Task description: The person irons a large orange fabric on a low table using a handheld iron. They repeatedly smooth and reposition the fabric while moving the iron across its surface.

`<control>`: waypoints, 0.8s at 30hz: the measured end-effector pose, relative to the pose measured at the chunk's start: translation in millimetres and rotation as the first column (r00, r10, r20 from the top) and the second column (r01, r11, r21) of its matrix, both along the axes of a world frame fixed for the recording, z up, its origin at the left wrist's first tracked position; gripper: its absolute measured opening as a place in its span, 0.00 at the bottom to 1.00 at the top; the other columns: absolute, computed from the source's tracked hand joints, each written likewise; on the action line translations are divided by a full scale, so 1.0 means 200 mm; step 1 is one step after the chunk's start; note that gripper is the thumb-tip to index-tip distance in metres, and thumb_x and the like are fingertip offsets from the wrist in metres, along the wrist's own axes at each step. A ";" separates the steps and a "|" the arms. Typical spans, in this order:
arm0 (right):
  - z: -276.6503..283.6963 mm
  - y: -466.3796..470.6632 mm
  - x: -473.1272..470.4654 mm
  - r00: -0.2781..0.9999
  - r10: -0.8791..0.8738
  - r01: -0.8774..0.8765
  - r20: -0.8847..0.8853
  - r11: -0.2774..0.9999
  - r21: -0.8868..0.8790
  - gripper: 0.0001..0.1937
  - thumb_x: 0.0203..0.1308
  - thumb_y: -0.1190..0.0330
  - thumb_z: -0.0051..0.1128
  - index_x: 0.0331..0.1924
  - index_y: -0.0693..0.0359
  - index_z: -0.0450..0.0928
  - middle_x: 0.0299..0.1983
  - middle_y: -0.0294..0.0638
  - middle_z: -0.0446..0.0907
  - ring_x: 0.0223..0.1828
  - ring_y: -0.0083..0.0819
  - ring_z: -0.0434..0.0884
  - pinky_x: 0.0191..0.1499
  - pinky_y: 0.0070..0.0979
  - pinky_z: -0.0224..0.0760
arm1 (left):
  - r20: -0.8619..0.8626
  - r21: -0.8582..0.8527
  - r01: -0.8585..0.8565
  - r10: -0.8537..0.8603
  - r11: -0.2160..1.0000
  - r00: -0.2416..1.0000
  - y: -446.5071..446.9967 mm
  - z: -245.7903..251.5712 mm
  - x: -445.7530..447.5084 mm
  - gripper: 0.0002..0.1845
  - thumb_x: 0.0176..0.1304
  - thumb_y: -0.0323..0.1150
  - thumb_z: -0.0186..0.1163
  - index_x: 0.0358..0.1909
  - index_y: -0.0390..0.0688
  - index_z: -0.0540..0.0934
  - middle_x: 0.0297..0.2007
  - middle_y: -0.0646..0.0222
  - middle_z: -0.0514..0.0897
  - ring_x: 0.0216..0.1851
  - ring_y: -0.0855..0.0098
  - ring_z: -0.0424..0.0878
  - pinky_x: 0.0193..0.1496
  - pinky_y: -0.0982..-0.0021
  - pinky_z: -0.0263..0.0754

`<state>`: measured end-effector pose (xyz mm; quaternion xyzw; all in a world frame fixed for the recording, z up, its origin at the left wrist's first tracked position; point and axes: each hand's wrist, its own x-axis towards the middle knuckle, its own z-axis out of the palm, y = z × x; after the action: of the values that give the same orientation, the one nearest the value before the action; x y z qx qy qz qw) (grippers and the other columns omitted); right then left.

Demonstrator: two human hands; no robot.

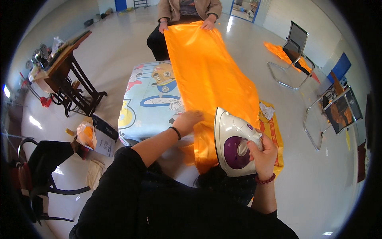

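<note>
My right hand (264,156) grips a white and purple steam iron (235,146) by its handle, thumb near the dial. The iron is tipped on its side above my lap, nose pointing away from me. A long piece of shiny orange satin cloth (212,68) stretches from a person opposite, across a padded table with a cartoon-print cover (149,92), and hangs over the near edge. My left hand (188,122) rests on the cloth's left edge near that table edge; its fingertips are blurred, so whether they pinch the fabric is unclear.
The other person's hands (208,23) hold the cloth's far end. To the left stand a treadle sewing machine table (64,56) and a cardboard box (104,143). Mesh chairs (295,38) stand at right. A yellow printed sack (279,140) with a white glove (266,110) lies beside the padded table.
</note>
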<state>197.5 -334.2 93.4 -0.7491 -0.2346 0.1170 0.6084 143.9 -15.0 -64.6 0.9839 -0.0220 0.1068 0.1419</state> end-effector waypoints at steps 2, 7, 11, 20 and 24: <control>0.00 -0.05 -0.02 1.000 -0.009 0.009 -0.003 1.000 0.017 0.25 0.58 0.70 0.69 0.59 0.68 0.77 0.36 0.34 0.82 0.25 0.14 0.75 0.24 0.13 0.71 | 0.126 -0.195 0.042 -0.018 0.980 0.992 0.00 -0.01 0.01 0.25 0.56 0.21 0.54 0.58 0.47 0.79 0.59 0.60 0.80 0.59 0.55 0.77 0.61 0.60 0.73; 0.01 -0.13 -0.03 0.998 -0.044 0.041 0.034 0.995 0.088 0.24 0.59 0.70 0.69 0.59 0.68 0.77 0.35 0.33 0.82 0.24 0.13 0.74 0.24 0.12 0.69 | 0.047 -0.280 -0.044 0.059 0.959 0.997 -0.10 0.03 -0.11 0.23 0.56 0.24 0.61 0.56 0.45 0.80 0.51 0.56 0.85 0.52 0.52 0.82 0.58 0.60 0.76; 0.03 -0.19 -0.04 0.995 -0.056 0.049 0.079 0.995 0.090 0.24 0.59 0.71 0.68 0.60 0.67 0.78 0.35 0.32 0.82 0.24 0.12 0.72 0.23 0.12 0.67 | 0.050 -0.299 -0.037 0.055 0.954 0.997 -0.22 0.10 -0.27 0.21 0.58 0.27 0.62 0.55 0.44 0.82 0.48 0.55 0.86 0.50 0.54 0.84 0.55 0.61 0.78; 0.03 -0.23 -0.06 0.993 -0.074 0.059 0.093 0.986 0.159 0.23 0.60 0.72 0.67 0.60 0.67 0.77 0.34 0.31 0.82 0.23 0.12 0.71 0.24 0.11 0.65 | 0.121 -0.374 0.076 -0.032 0.924 0.992 -0.46 0.13 -0.44 0.18 0.62 0.29 0.61 0.55 0.41 0.82 0.47 0.54 0.87 0.49 0.55 0.85 0.54 0.60 0.78; 0.03 -0.24 -0.07 0.993 -0.064 0.048 0.097 0.986 0.161 0.23 0.60 0.73 0.66 0.60 0.67 0.78 0.34 0.32 0.81 0.23 0.12 0.71 0.25 0.11 0.66 | 0.124 -0.424 0.128 -0.082 0.897 0.989 -0.55 0.18 -0.46 0.19 0.62 0.28 0.60 0.55 0.44 0.82 0.46 0.56 0.87 0.46 0.55 0.85 0.53 0.61 0.78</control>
<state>183.3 -382.9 100.2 -0.7096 -0.2527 0.0427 0.6563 51.5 -124.2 -29.3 0.9187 -0.0583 0.1516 0.3600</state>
